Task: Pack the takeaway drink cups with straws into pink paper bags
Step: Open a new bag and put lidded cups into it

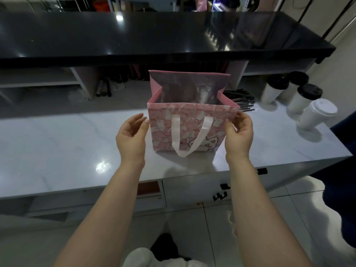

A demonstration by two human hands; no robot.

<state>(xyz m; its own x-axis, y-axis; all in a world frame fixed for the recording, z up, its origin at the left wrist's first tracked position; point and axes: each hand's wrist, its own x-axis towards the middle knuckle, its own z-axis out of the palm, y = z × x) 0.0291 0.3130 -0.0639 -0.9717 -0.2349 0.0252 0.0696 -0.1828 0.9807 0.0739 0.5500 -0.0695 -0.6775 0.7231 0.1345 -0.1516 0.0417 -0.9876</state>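
The pink bag (163, 132) stands upright on the white counter (67, 147), its mouth wide open. The back panel rises higher than the front. The front face carries a pale pattern and a small cat drawing low down towards the right, and a white ribbon handle (183, 153) hangs in a loop down that face. The inside looks dark, and I cannot tell whether anything is in it.

The left hand (132, 134) is just to the left of the bag, palm turned towards it. Its fingers (145, 122) are apart and only loosely bent, gripping nothing. One fingertip meets the bag's front left edge near the top, though the contact is slight (it may be only a brush).

The right hand (239, 132) is at the bag's front right corner. Here the fingers (243, 115) are curled in and closed on the paper. The thumb lies on the front face just under the rim, the other fingers go round behind the side panel, and the corner is pinched between them.

To the right of the bag and well apart from it, four cups (306, 99) stand close together on the same counter. Three have black lids and the nearest has a white lid. Between the bag and the cups, just behind the bag's right side, lies a pile of dark straws (241, 101). Beyond the bag a glossy black top (134, 35) runs across at a higher level.
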